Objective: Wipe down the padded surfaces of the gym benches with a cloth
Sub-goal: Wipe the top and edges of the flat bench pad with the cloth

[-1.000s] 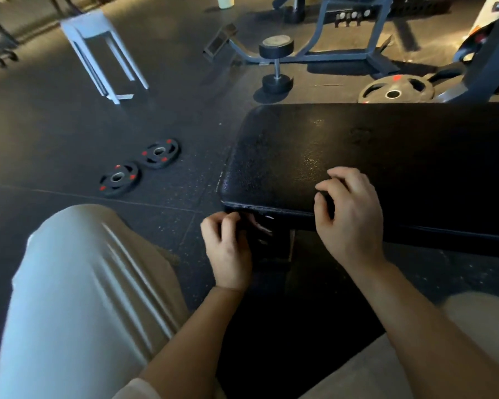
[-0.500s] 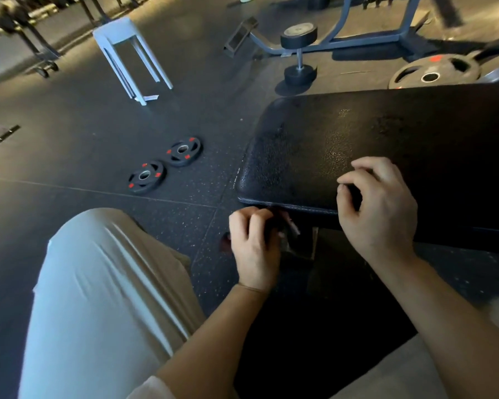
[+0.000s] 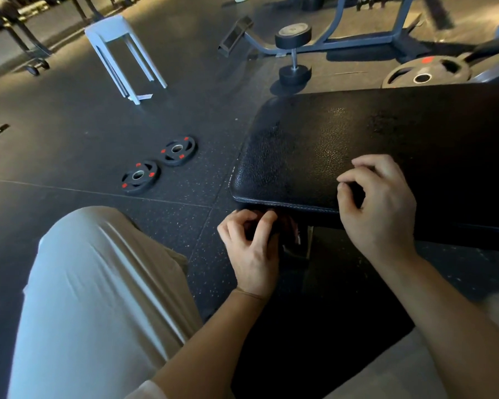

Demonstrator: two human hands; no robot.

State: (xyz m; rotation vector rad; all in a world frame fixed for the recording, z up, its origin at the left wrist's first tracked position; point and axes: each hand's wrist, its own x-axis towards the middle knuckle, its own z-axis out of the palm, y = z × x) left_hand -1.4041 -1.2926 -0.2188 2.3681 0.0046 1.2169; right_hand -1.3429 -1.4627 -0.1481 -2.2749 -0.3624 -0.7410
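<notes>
I see the black padded bench (image 3: pixel 343 145) filling the right of the frame. My right hand (image 3: pixel 380 208) sits on its near edge, fingers curled around something dark; I cannot tell if it is a cloth. My left hand (image 3: pixel 254 249) is curled under the pad's corner. 2 small weight plates (image 3: pixel 159 164) lie on the floor at centre left, a white stool (image 3: pixel 121 50) at upper left.

The bench pad (image 3: pixel 343 145) lies ahead on the right. The right hand (image 3: pixel 378 208) rests on its near edge; the left hand (image 3: pixel 252 249) is just below that edge, to the left. Two weight plates (image 3: pixel 140 177) lie side by side on the floor left of the pad, a stool (image 3: pixel 121 50) beyond them. A dumbbell (image 3: pixel 293 54) stands on end behind the pad.
</notes>
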